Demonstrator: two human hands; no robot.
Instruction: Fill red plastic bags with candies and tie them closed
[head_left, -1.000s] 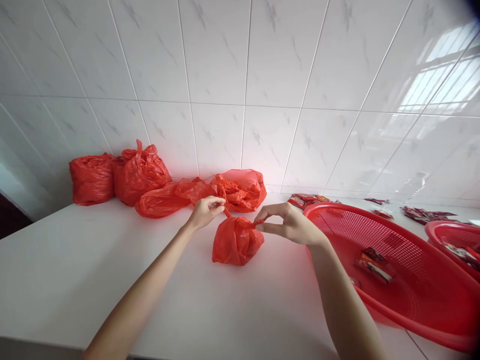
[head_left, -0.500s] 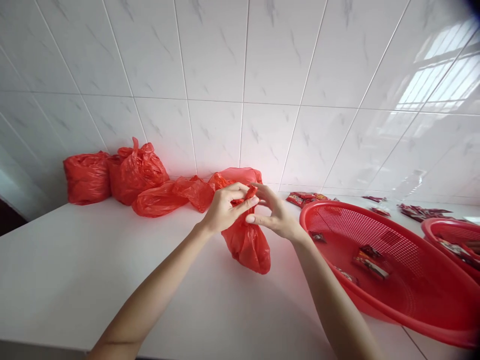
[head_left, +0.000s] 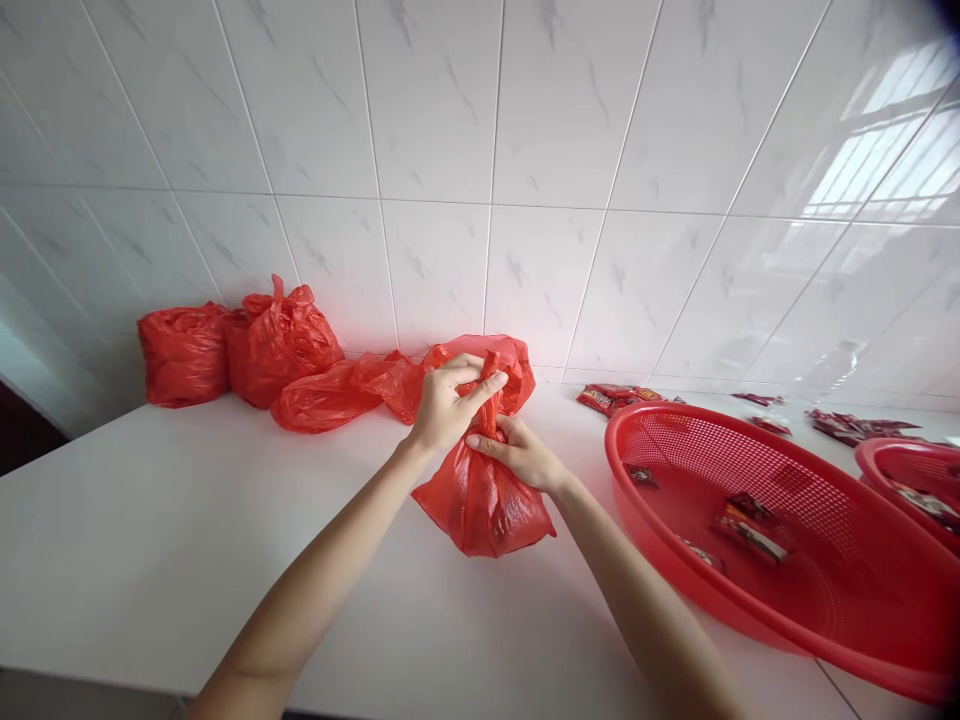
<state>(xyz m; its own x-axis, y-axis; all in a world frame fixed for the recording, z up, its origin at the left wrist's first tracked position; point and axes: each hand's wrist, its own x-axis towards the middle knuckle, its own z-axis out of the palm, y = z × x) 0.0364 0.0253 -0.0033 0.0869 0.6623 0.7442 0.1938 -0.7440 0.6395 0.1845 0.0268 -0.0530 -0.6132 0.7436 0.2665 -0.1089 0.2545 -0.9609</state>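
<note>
Pinching twisted neck of red bag (head_left: 484, 505) – left hand (head_left: 448, 400), right hand (head_left: 519, 455) fingers clenched; crinkled, bulging.

Red plastic bag (head_left: 484, 505): contents hidden by the film; neck hidden inside left hand (head_left: 448, 402) and right hand (head_left: 517, 455). Large red basket (head_left: 780, 610) cut off at right edge. Snack packets (head_left: 750, 530) inside: print too small to read.

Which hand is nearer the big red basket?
Right. The right hand grips the red bag beside the basket; the left hand pinches the bag's top, farther away.
</note>
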